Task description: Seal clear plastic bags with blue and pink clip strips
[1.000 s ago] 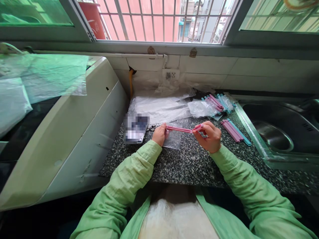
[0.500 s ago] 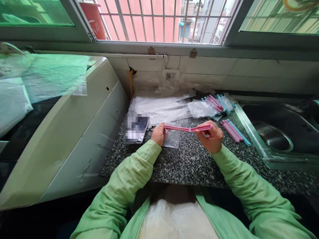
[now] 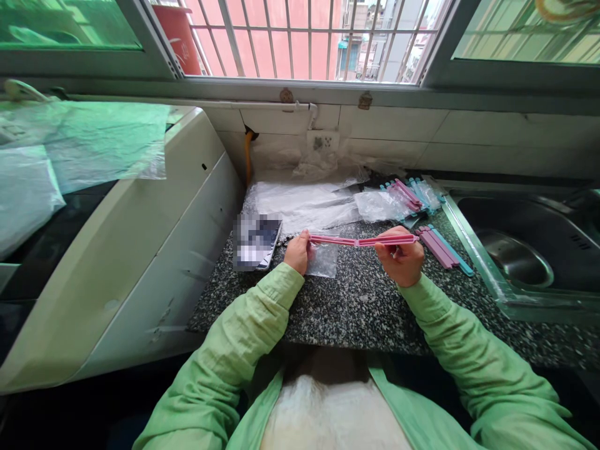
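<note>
Right now the long pink plastic sealing clip (image 3: 363, 240) is stretched out almost level between the two hands, its long axis running left to right across the view, just above the speckled grey granite surface (image 3: 356, 306). The left hand (image 3: 298, 252) pinches the clip's left end between thumb and fingers, closed narrowly on it together with the top edge of a small clear plastic bag (image 3: 322, 259) that hangs down from the clip to the surface. The right hand (image 3: 402, 257) grips the clip near its right end, fingers curled under and thumb on top, so a short tip of the clip juts out past the hand toward the steel sink (image 3: 515, 262). The clip looks opened out into one straight line, its two arms meeting at a joint near the middle, though the joint is too small to read surely.

Taking the clip as the landmark: the bag sits under its left half, nearer the left hand, well apart from the right. Just left of the clip lies a blurred flat phone-like object (image 3: 256, 240). Behind the clip is a spread of clear plastic sheets and bags (image 3: 304, 203), and behind its right end a heap of pink and blue clips partly in a bag (image 3: 403, 197). Right of the clip, just beside the right hand, lie loose pink and blue clips (image 3: 443, 248), angled toward the sink.
</note>
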Action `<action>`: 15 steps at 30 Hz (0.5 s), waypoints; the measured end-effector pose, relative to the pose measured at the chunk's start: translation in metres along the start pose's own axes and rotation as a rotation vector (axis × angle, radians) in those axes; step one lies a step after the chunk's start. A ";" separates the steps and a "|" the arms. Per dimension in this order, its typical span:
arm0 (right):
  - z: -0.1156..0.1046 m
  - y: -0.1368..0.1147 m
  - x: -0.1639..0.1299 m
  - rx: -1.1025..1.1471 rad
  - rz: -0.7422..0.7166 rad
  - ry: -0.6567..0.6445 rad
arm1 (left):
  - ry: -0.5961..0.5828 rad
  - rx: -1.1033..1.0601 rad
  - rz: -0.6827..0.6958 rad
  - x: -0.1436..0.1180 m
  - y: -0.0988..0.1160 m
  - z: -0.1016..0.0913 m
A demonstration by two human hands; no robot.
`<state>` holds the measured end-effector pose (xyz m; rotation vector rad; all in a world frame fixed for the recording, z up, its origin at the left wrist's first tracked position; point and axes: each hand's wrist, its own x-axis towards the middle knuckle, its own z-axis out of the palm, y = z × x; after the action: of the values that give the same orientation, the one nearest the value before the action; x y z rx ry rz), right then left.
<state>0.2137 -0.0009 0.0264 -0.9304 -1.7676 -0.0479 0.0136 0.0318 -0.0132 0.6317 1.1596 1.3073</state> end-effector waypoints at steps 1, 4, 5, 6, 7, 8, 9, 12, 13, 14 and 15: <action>0.000 0.001 0.000 0.000 0.001 0.000 | 0.004 0.002 -0.002 0.000 0.000 0.000; 0.000 0.003 -0.001 -0.007 0.009 0.000 | 0.015 0.005 -0.003 0.000 0.002 0.001; 0.001 0.004 -0.001 -0.007 0.013 0.001 | 0.018 0.004 -0.003 0.000 0.002 0.001; 0.001 0.005 -0.001 -0.003 0.016 0.002 | 0.021 0.004 -0.004 0.000 0.003 0.001; 0.001 0.005 -0.002 0.005 0.018 0.004 | 0.023 0.005 -0.005 0.000 0.003 0.001; 0.002 0.006 -0.002 0.016 0.019 0.009 | 0.023 0.007 -0.007 -0.001 0.004 0.001; 0.002 0.006 -0.003 0.027 0.019 0.012 | 0.021 0.011 -0.009 -0.001 0.004 0.001; 0.003 0.008 -0.003 0.038 0.029 0.013 | 0.015 0.040 -0.007 -0.003 0.006 0.001; 0.003 0.008 -0.004 0.034 0.032 0.011 | 0.012 0.062 0.001 -0.003 0.006 0.001; 0.003 0.008 -0.004 0.029 0.033 0.006 | 0.006 0.092 0.014 -0.004 0.007 0.001; 0.003 0.008 -0.004 0.024 0.030 0.000 | -0.001 0.126 0.032 -0.004 0.007 0.000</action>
<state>0.2168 0.0038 0.0185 -0.9393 -1.7505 -0.0077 0.0113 0.0298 -0.0054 0.7451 1.2431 1.2675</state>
